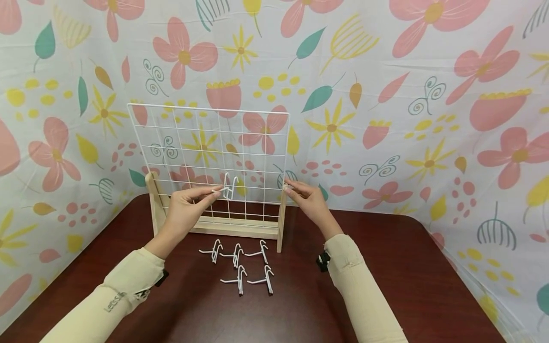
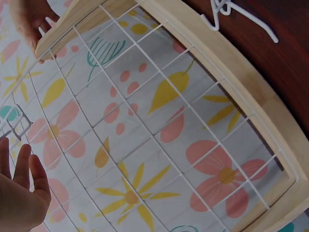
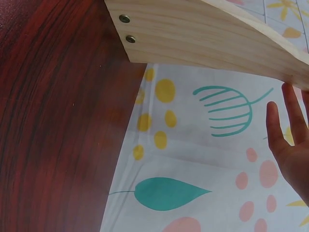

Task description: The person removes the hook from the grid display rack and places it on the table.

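Note:
A white wire grid panel (image 1: 221, 131) stands upright in a pale wooden stand (image 1: 236, 230). My left hand (image 1: 184, 209) pinches a white metal display hook (image 1: 229, 188) between thumb and fingertips, against the lower middle of the grid. In the left wrist view the hook (image 2: 20, 126) overlaps the wires just beyond the fingers. At the stand's right side, my right hand (image 1: 310, 204) holds the top of the wooden post between thumb and fingers. The right wrist view has those fingertips at the edge of the post (image 3: 193, 38); the thumb is hidden there.
Several more white hooks lie on the dark red table (image 1: 386, 267) in front of the stand, among them a front left hook (image 1: 240, 281) and a front right hook (image 1: 268, 280). A flower-patterned cloth (image 1: 386, 143) hangs behind the table and along its sides.

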Demonstrator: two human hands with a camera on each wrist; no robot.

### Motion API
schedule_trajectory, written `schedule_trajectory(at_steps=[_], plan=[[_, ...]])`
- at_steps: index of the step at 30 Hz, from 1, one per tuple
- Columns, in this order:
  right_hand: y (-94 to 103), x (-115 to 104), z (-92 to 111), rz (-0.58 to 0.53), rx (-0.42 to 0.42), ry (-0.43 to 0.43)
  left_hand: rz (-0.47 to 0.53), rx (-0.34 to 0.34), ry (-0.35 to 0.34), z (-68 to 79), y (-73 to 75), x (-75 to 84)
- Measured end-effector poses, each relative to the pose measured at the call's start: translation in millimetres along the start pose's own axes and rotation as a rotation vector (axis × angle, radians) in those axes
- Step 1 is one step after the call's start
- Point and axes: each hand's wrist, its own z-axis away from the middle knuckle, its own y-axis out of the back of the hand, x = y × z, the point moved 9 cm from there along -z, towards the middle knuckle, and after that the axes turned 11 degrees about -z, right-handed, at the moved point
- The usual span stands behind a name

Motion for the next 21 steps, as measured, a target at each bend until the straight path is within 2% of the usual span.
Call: schedule_trajectory(at_steps=[7,14,21], plan=[[6.3,34.3,-8.4,-0.003,0.020,-0.002,0.035,-0.066,0.055,10.2,-2.4,-11.8],[6.4,37.3,-8.8,-0.002,0.025,0.011,0.036,-0.124,0.090,22.3,-4.7,-20.8],[5.3,35.2,-8.6,-0.015,0.023,-0.014,0.022,-0.171,0.096,32.7,-9.3,-28.9]])
